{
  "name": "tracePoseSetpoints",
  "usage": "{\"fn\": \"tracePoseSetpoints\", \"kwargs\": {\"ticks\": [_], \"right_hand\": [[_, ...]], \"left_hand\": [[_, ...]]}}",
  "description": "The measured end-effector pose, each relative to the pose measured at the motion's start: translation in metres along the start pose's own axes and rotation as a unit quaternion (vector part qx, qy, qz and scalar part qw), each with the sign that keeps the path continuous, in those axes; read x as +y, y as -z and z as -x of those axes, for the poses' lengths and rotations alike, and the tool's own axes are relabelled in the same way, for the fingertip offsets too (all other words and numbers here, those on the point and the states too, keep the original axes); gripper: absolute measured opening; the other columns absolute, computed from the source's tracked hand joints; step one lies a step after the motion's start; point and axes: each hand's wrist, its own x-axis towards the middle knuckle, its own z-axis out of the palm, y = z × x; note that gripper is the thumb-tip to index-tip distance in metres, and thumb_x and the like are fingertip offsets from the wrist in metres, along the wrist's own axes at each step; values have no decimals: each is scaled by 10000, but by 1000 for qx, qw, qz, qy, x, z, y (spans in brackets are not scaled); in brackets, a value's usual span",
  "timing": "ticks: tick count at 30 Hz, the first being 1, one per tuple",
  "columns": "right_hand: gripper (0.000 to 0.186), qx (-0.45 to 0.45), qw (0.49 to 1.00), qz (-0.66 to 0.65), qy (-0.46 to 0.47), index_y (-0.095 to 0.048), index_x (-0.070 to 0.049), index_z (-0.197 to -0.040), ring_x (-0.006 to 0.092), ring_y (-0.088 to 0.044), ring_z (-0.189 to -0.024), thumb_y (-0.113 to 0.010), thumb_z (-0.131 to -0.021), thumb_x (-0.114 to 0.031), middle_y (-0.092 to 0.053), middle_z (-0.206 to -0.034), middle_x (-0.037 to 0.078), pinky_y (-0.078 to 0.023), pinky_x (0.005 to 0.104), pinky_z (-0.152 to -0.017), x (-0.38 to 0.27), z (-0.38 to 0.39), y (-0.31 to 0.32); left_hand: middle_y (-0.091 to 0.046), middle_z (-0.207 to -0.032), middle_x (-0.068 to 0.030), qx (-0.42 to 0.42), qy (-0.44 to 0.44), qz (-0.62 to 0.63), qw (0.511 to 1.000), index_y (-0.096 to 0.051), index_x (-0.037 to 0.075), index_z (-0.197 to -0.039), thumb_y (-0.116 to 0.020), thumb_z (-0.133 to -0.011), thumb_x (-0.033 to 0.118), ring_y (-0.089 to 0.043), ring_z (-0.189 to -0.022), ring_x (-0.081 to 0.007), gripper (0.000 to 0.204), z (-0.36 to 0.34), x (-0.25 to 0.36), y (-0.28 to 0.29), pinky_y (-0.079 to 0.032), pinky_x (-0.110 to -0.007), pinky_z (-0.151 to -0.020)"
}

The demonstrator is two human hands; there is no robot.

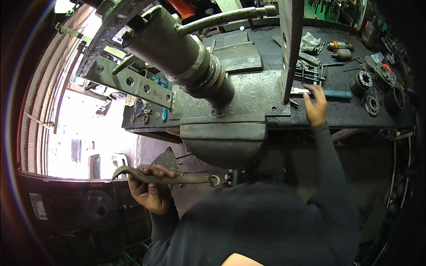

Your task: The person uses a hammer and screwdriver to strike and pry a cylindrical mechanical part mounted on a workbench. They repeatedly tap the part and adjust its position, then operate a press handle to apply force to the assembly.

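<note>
Held crosswise in front of me is a long metal wrench (186, 180), with a ring at its right end and a curved left end. My left hand (152, 188) is closed around it near the curved end. On the bench, my right hand (316, 106) has its fingers stretched out and apart. Its fingertips reach over a long tool with a blue handle (338, 94) and a pale metal end (300, 90); whether they touch it I cannot tell. Between the hands stands a big metal cylinder (177, 51) with a side handle, set over a steel base plate (253, 91).
An upright perforated steel bar (290, 48) stands just left of my right hand. Motor parts and metal rings (372, 104) crowd the bench's right side. Another perforated bar (128, 81) runs at the left. A dark curved metal piece (222, 144) juts from the bench front toward me.
</note>
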Motion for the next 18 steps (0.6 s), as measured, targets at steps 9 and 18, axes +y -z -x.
{"fn": "tracePoseSetpoints", "kwargs": {"ticks": [9, 18], "right_hand": [[877, -142, 894, -393, 158, -450, -26, -1291, 375, -570, -1116, -763, -718, -612, -572, -1192, 264, -470, 465, -914, -143, 46, 61], [315, 15, 620, -784, 27, -520, -148, -1064, 266, -578, -1036, -617, -929, -416, -587, -1079, 97, -331, 581, -1043, -216, 19, 89]], "left_hand": [[-499, -1110, -143, -120, 172, 331, 920, -393, 69, -1276, -547, -984, 224, -591, -1083, -383, 365, -37, -26, -80, -492, -607, -947], [-508, -1254, -171, -240, 267, 471, 806, -427, 91, -1286, -474, -1006, 132, -521, -1229, -411, 287, -37, -40, -157, -496, -563, -991]]}}
